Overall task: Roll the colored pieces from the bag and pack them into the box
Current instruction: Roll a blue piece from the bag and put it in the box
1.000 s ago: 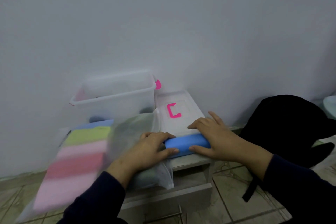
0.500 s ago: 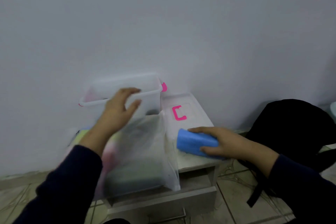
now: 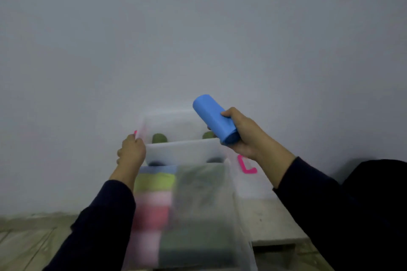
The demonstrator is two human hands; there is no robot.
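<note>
Right hand (image 3: 244,136) grips the blue roll (image 3: 214,119) above the box (image 3: 176,149); left hand (image 3: 131,152) grips the box's left rim. Risk: loosened grip lets the roll unwind.

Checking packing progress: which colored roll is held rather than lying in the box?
The blue roll, gripped by the right hand above the clear box; the two green rolls lie inside.

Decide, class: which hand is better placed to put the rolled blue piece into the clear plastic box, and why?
The right hand. It already grips the rolled blue piece, raised over the clear plastic box. The left hand holds the box's left rim.
</note>
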